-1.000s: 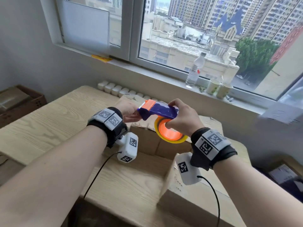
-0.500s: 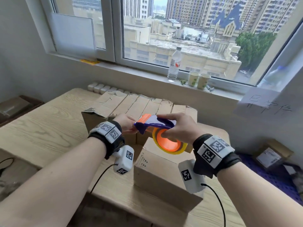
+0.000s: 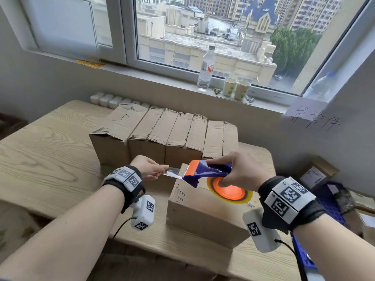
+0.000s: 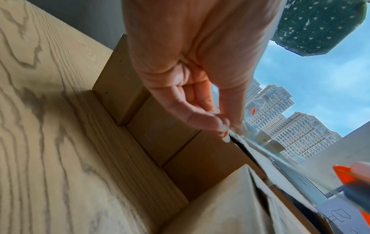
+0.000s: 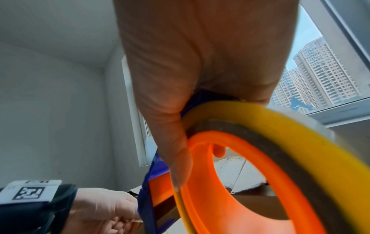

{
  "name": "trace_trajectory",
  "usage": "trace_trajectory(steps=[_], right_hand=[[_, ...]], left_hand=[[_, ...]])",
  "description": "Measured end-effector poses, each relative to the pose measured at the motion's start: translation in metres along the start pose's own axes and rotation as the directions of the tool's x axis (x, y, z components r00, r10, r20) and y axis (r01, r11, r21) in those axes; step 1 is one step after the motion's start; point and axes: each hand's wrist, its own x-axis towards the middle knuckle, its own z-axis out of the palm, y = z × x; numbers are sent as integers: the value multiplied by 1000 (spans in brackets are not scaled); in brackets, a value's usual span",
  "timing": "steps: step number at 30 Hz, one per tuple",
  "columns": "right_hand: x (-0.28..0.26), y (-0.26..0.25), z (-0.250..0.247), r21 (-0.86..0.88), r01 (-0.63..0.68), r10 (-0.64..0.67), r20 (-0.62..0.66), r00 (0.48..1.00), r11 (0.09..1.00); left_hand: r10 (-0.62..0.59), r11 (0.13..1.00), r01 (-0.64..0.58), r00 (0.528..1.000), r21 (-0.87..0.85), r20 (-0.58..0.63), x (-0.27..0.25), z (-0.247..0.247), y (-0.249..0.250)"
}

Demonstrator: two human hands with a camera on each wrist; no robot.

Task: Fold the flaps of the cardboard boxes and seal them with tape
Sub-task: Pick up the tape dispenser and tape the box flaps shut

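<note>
A closed cardboard box [image 3: 203, 216] stands at the table's front edge. Just above its top, my right hand [image 3: 237, 171] grips a blue tape dispenser [image 3: 209, 172] with an orange blade guard and an orange-cored tape roll [image 3: 230, 192]. My left hand [image 3: 151, 169] pinches the clear tape end [image 3: 172, 173] between thumb and fingers, drawn out a short way to the left of the blade. The left wrist view shows the pinch [image 4: 224, 128] and the tape strip [image 4: 280, 159] running toward the dispenser [image 4: 348, 178]. The right wrist view is filled by the roll [image 5: 270, 158].
A row of several cardboard boxes [image 3: 162, 136] with rough top flaps stands behind, across the table [image 3: 50, 159]. A water bottle [image 3: 206, 67] and two paper cups [image 3: 236, 88] sit on the windowsill. Parcels [image 3: 318, 175] lie on the floor at the right.
Both hands with the dispenser came down toward the near box. My left hand has drawn the tape end out from the blade, so a short clear strip now spans the gap.
</note>
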Motion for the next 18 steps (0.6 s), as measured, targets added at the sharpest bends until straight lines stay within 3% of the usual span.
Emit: trace_trajectory(steps=[11, 18], right_hand=[[12, -8, 13, -124, -34, 40, 47, 998, 992], [20, -3, 22, -174, -61, 75, 75, 994, 983]], left_hand=[[-81, 997, 80, 996, 22, 40, 19, 4, -20], [-53, 998, 53, 998, 36, 22, 27, 22, -37]])
